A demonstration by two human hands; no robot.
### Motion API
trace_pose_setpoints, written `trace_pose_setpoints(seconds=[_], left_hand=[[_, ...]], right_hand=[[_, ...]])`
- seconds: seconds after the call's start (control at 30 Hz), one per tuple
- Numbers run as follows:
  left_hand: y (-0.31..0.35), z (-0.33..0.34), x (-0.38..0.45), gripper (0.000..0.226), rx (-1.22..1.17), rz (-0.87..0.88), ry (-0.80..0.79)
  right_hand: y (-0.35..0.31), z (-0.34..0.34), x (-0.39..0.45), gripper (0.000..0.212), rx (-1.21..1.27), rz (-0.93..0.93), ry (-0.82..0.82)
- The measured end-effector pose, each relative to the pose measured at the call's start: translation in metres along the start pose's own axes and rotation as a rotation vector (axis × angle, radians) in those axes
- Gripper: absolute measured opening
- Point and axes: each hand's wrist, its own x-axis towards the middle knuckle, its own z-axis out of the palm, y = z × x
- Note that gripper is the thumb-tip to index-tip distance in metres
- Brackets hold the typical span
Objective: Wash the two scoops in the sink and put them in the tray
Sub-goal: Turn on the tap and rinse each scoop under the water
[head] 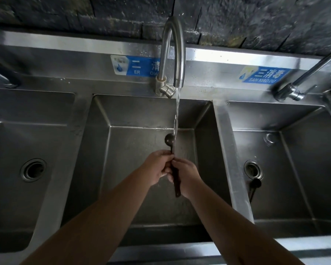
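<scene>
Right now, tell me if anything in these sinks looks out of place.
Nothing is spilled or damaged. Both hands, left hand and right hand, hold one scoop under the running faucet. The second scoop lies alone in the right basin beside its drain.

One dark long-handled scoop (170,139) stands bowl-up over the middle sink (96,150) with its bowl beside the running water, while the other scoop (255,187) lies flat in the right sink (294,169) by the drain.

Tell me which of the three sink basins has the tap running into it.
The middle basin. Its tap pours water onto the scoop held by both hands; the left basin and right basin get no water.
</scene>
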Motion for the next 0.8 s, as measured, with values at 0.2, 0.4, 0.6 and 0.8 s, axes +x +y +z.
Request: trace_pose_setpoints(seconds=[0.2, 0.4, 0.6, 0.8], left_hand=[[-0.024, 0.000, -0.018, 0.010, 0.085, -0.052, 0.002], [-0.041, -0.002, -0.026, 0.013, 0.089, -0.080, -0.005], [-0.041, -0.004, -0.030, 0.016, 0.073, -0.091, -0.009], [-0.007, 0.000, -0.025, 0.021, 0.092, 0.028, -0.033]], right_hand=[[0.029, -0.022, -0.013, 0.023, -0.002, 0.075, 0.008], [0.048, -0.034, -0.020, 0.025, 0.012, 0.111, -0.002], [0.043, -0.028, -0.016, 0.024, 0.030, 0.076, 0.008], [0.013, -0.007, -0.004, 0.024, 0.014, -0.029, -0.034]])
